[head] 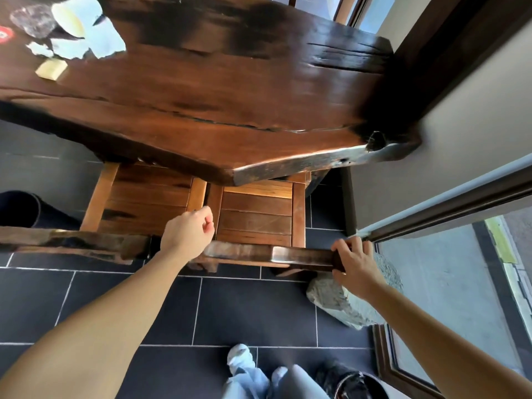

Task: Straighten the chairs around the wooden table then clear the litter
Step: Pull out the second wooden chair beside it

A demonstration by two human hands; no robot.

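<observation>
Two-handed at the straightening step, with right grip [355,262] wrapped round the back rail [288,253] of the right chair [256,214], left grip [188,231] loosely curled, apparently empty, above the left chair [146,194]; next, squaring both under the surface [216,96] before collecting paper litter [95,36] far left

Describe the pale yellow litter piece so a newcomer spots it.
On the dark wooden slab table, look to the view's upper left. The pale yellow rectangular piece lies nearer the person than the torn white paper scraps. It alone is a neat, straight-edged block.
</observation>
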